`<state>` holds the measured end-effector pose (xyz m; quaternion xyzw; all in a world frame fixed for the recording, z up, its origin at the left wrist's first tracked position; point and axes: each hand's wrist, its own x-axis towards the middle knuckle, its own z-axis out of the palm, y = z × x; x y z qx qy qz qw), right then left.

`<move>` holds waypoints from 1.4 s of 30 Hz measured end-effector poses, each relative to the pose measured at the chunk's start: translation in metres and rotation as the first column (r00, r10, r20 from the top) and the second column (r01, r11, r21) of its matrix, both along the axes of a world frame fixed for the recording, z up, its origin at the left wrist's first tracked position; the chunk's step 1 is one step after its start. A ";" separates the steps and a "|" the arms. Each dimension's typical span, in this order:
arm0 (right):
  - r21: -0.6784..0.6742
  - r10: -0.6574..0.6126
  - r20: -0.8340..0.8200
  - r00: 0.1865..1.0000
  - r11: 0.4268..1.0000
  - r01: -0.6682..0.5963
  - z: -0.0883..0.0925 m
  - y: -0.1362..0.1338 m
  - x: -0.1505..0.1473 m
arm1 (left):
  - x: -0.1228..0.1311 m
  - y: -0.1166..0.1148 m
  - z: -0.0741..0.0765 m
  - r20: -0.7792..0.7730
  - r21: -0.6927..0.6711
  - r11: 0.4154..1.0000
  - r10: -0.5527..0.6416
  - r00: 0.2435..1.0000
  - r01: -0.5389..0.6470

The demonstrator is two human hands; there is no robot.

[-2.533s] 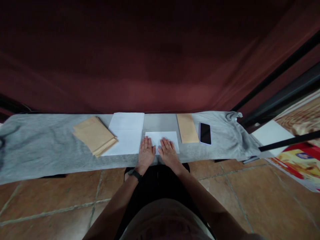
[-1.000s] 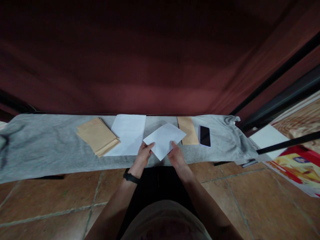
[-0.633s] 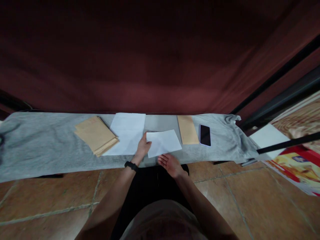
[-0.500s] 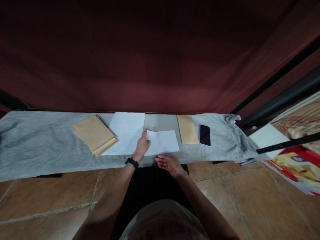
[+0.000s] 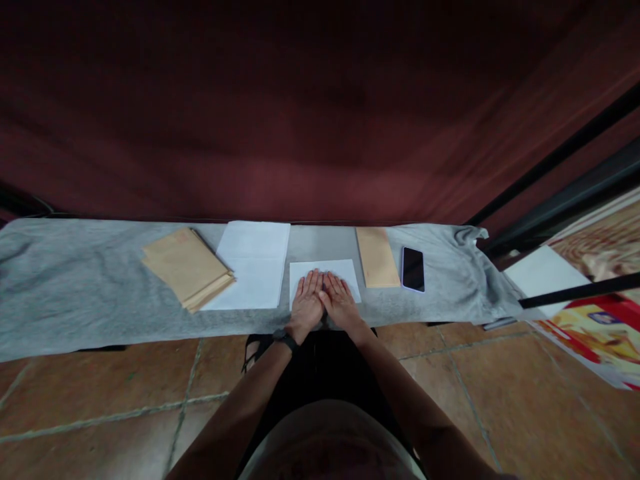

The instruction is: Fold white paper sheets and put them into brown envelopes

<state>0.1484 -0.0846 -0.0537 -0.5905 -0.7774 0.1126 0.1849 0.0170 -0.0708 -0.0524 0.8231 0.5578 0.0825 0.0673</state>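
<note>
A folded white sheet (image 5: 327, 268) lies on the bench in front of me. My left hand (image 5: 307, 303), with a black band at the wrist, rests flat on its left part, fingers stretched out. Beside it my right hand (image 5: 341, 300) lies flat on the same sheet, and the two hands touch near the thumbs. Neither hand grips anything. Left of them is a stack of larger white paper (image 5: 253, 267). A pile of brown envelopes (image 5: 185, 267) overlaps that paper's left side. To the right lie a single stack of brown paper (image 5: 377, 259) and a phone (image 5: 413, 269).
A grey cloth (image 5: 90, 287) covers the long, narrow bench. Behind it hangs a dark red curtain (image 5: 300, 133). Black metal bars (image 5: 590, 289) and a red and yellow box (image 5: 600, 333) stand at the right. The floor is tiled (image 5: 125, 387).
My left hand has moved right and opened from pointing to lying flat. My right hand has risen from the bench's front edge onto the folded sheet, which now looks narrower.
</note>
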 end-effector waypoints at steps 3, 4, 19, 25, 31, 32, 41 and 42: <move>0.032 -0.017 0.091 0.996 0.999 0.014 -0.007 0.003 0.001 | -0.001 0.002 -0.002 -0.027 -0.006 1.000 0.008 1.000 -0.008; 0.046 -0.024 0.110 0.994 0.999 0.019 -0.008 0.004 0.002 | -0.003 0.003 -0.003 -0.023 -0.002 1.000 0.012 1.000 -0.012; 0.181 -0.203 0.133 0.970 0.967 0.178 -0.021 -0.003 0.029 | -0.023 0.003 -0.008 0.126 0.082 0.966 0.233 0.964 -0.244; 0.132 -0.267 0.050 0.962 0.957 0.258 -0.013 -0.007 0.024 | -0.014 0.003 -0.003 0.146 0.094 0.946 0.294 0.945 -0.309; 0.013 -0.079 -0.021 0.997 0.997 0.079 0.005 0.027 0.005 | 0.011 0.022 0.002 0.109 0.023 0.995 0.096 0.989 -0.099; 0.003 -0.046 -0.015 0.999 0.999 0.046 0.006 0.033 0.003 | 0.013 0.026 0.002 0.100 0.005 0.997 0.078 0.992 -0.079; 0.007 -0.061 0.083 0.995 0.998 0.061 -0.008 0.047 0.003 | 0.008 0.032 -0.007 0.074 0.020 0.997 0.078 0.994 -0.080; 0.013 -0.068 0.088 0.994 0.998 0.067 -0.009 0.047 0.003 | 0.007 0.032 -0.007 0.075 0.028 0.996 0.084 0.994 -0.086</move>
